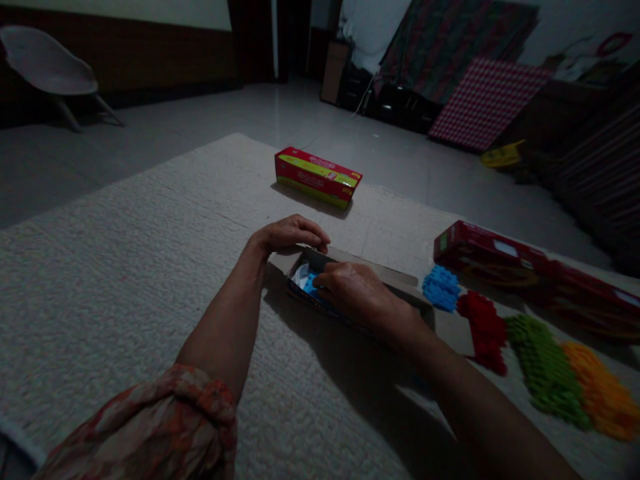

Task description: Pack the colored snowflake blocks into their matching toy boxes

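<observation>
A person sat at a cream woven rug [150,267] spread over a grey tiled floor, in dim light. In front of them, near the middle of the rug, lay a long open box [345,267] with a cardboard-brown inside. Blue pieces [311,285] and something pale showed at its left end, so some filling appeared to be done, though how much the box held could not be told, since the right hand covered most of it.

Much seemed left outside: along the rug's right side lay four rows of small plastic pieces, a blue pile [441,288] nearest the box, then red [484,328], green [545,370] and orange [603,393] ones running toward the near right corner.

The left hand [290,235] rested curled over the box's far left corner, fingertips touching the rim, holding it loosely. The right hand [356,292] lay palm down inside the box, fingers bent onto the blue pieces; whether it gripped any could not be told.

A closed red and yellow carton [317,177] sat near the rug's far edge, well apart. Another long red box [530,273] lay beyond the coloured rows at the right edge.
</observation>
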Tool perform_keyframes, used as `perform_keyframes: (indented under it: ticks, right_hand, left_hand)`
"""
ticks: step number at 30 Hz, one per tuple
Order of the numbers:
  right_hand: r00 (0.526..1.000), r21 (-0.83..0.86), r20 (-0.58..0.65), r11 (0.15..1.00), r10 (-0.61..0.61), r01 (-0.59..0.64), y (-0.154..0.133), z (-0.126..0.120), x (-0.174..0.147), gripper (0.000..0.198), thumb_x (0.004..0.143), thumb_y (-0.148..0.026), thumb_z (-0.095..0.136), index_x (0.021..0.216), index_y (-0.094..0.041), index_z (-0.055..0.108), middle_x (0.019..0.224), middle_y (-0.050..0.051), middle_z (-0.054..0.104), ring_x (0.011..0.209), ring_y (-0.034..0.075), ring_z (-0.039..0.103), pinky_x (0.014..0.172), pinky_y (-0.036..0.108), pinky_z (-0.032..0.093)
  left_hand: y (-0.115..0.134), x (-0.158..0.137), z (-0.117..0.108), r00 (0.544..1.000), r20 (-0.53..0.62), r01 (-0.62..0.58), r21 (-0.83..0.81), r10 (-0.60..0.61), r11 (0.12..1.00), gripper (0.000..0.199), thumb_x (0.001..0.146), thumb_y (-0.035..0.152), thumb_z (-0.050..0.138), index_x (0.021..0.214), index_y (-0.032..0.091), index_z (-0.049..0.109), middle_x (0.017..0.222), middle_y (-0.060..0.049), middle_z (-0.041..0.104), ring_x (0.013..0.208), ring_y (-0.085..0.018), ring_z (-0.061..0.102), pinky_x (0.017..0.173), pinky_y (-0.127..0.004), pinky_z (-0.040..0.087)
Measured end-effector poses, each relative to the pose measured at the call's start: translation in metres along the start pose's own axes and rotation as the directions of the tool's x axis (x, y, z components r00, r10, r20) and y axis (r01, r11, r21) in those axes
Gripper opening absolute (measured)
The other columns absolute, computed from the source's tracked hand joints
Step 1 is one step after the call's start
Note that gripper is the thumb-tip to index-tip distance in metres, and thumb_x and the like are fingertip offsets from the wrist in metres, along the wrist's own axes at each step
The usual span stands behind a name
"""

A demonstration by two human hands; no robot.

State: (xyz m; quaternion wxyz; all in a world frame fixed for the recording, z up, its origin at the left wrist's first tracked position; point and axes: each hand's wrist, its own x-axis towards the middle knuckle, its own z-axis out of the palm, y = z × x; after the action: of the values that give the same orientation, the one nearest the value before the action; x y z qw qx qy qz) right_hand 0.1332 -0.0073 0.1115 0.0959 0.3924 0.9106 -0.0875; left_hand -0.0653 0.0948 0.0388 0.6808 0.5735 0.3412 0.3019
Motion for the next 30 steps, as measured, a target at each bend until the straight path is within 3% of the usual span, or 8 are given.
perform_keyframes:
  ticks: [4,17,20,22,24,27,29,30]
  right_hand:
    - [0.998,-0.027,0.055,0.999,0.023,-0.021,-0.003,0.002,0.011,0.032,0.096,-0.01,0.05,0.102,-0.017,0.08,0.097,0.011,0.078,0.081,0.02,0.07,0.068,0.029,0.045]
    - [0.997,-0.016,0.026,0.997,0.075,-0.075,-0.006,0.004,0.014,0.03,0.095,-0.011,0.05,0.097,-0.016,0.079,0.091,0.011,0.078,0.077,0.02,0.07,0.065,0.029,0.044]
    - [0.997,0.025,-0.041,0.997,0.072,-0.071,0.001,-0.007,0.001,0.028,0.096,-0.014,0.051,0.092,-0.019,0.078,0.085,0.007,0.077,0.071,0.017,0.067,0.064,0.027,0.042]
    - [0.986,0.077,-0.157,0.996,0.063,-0.052,0.014,-0.015,-0.017,0.027,0.098,-0.017,0.052,0.094,-0.02,0.078,0.085,0.006,0.077,0.071,0.016,0.067,0.066,0.027,0.044]
    - [0.945,0.138,-0.314,0.989,0.095,-0.053,0.034,-0.021,-0.042,0.027,0.099,-0.021,0.052,0.099,-0.021,0.079,0.089,0.006,0.078,0.074,0.017,0.069,0.069,0.028,0.047]
    - [0.826,0.215,-0.505,0.964,0.248,-0.158,0.074,-0.019,-0.086,0.027,0.096,-0.026,0.055,0.105,-0.022,0.08,0.095,0.008,0.079,0.078,0.02,0.071,0.071,0.032,0.05]
    - [0.739,0.259,-0.57,0.932,0.359,-0.253,0.1,-0.008,-0.116,0.026,0.095,-0.031,0.056,0.103,-0.023,0.08,0.094,0.009,0.079,0.08,0.022,0.071,0.072,0.035,0.052]
    - [0.724,0.273,-0.562,0.916,0.4,-0.293,0.111,0.0,-0.129,0.027,0.095,-0.032,0.056,0.102,-0.023,0.08,0.095,0.008,0.078,0.081,0.022,0.071,0.073,0.036,0.052]
  left_hand:
    - [-0.001,0.001,-0.001,1.0,0.009,-0.018,0.01,0.018,1.0,0.011,0.074,0.013,0.079,0.084,0.015,0.084,0.083,-0.009,0.081,0.078,-0.016,0.072,0.081,-0.028,0.056]
    - [0.0,0.0,-0.001,1.0,0.023,-0.022,0.017,0.022,1.0,0.016,0.071,0.02,0.084,0.087,0.015,0.084,0.085,-0.01,0.081,0.079,-0.018,0.073,0.077,-0.03,0.056]
    - [0.0,-0.001,-0.001,0.999,0.014,-0.03,0.037,0.03,0.999,0.015,0.071,0.019,0.084,0.085,0.014,0.084,0.085,-0.011,0.081,0.079,-0.019,0.073,0.082,-0.033,0.056]
    - [0.001,-0.001,0.0,0.999,0.001,-0.034,0.028,0.034,0.999,0.015,0.071,0.018,0.084,0.085,0.014,0.083,0.084,-0.01,0.081,0.079,-0.018,0.073,0.082,-0.033,0.056]
    - [0.003,-0.002,0.002,1.0,-0.014,-0.027,0.019,0.027,0.999,0.015,0.07,0.017,0.084,0.084,0.014,0.083,0.083,-0.01,0.081,0.078,-0.018,0.073,0.081,-0.032,0.057]
    - [0.007,-0.003,0.004,1.0,-0.023,-0.006,0.044,0.007,0.999,0.013,0.068,0.016,0.083,0.081,0.016,0.084,0.081,-0.009,0.081,0.076,-0.017,0.073,0.079,-0.03,0.057]
    - [0.009,-0.004,0.006,1.0,-0.031,0.003,0.084,-0.001,0.996,0.011,0.069,0.017,0.082,0.08,0.017,0.084,0.08,-0.008,0.081,0.075,-0.017,0.073,0.078,-0.029,0.057]
    - [0.01,-0.004,0.006,0.999,-0.039,0.011,0.107,-0.007,0.994,0.011,0.069,0.018,0.083,0.08,0.018,0.084,0.08,-0.008,0.082,0.076,-0.018,0.073,0.078,-0.029,0.058]
